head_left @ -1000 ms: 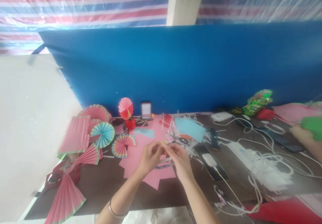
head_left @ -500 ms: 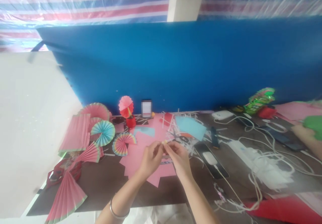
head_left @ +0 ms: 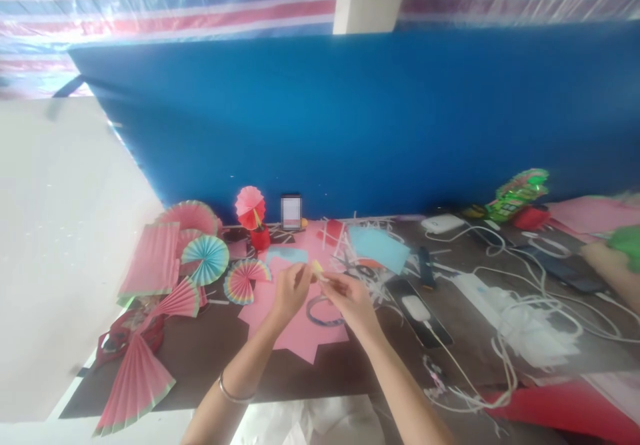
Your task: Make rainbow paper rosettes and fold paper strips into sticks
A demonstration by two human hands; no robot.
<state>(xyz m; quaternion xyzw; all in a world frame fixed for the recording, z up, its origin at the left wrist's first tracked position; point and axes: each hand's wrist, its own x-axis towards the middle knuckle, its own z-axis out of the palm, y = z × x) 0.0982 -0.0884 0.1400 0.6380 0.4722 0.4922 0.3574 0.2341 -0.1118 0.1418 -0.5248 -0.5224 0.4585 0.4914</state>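
Note:
My left hand (head_left: 289, 293) and my right hand (head_left: 349, 298) meet above the pink paper sheets (head_left: 300, 328) on the dark table (head_left: 215, 358). Both pinch a small yellowish piece (head_left: 317, 269) between their fingertips; it is too small to name. A ring of tape (head_left: 323, 311) lies on the pink paper just under my right hand. A silver bangle (head_left: 231, 395) sits on my left wrist.
Folded paper fans (head_left: 205, 260) and pleated pink sheets (head_left: 150, 261) lie at the left. A red cup with a paper flower (head_left: 253, 215) and a small phone (head_left: 291, 211) stand by the blue board (head_left: 350, 118). Light blue paper (head_left: 377, 248), white strips, phones, a power strip (head_left: 480, 291) and cables fill the right. Another person's arm (head_left: 607, 265) shows at the far right.
Both hands rose slightly and shifted back, uncovering the tape ring on the pink paper. The camera tilted a little.

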